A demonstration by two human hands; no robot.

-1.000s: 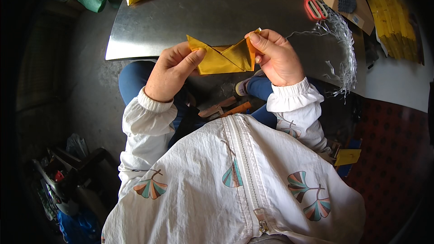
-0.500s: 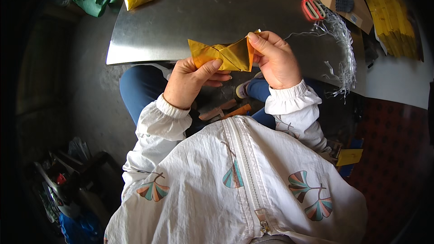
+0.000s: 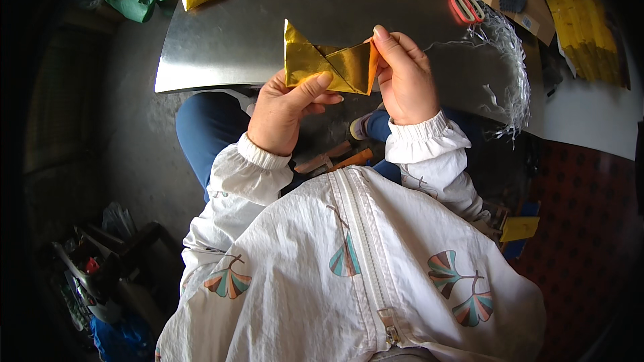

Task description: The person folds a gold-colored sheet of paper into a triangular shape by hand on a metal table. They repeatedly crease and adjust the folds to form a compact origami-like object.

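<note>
My left hand (image 3: pixel 285 110) and right hand (image 3: pixel 406 80) both pinch the folded gold foil paper piece (image 3: pixel 329 60), held above the near edge of the grey metal table (image 3: pixel 282 13).

Your left hand (image 3: pixel 285 115) is up in front of your chest, thumb laid flat across the front, fingers curled behind. Your right hand (image 3: pixel 406 80) stands just beside it, index finger straight up, pinching. Both forearms angle inward, wrists raised.
</note>
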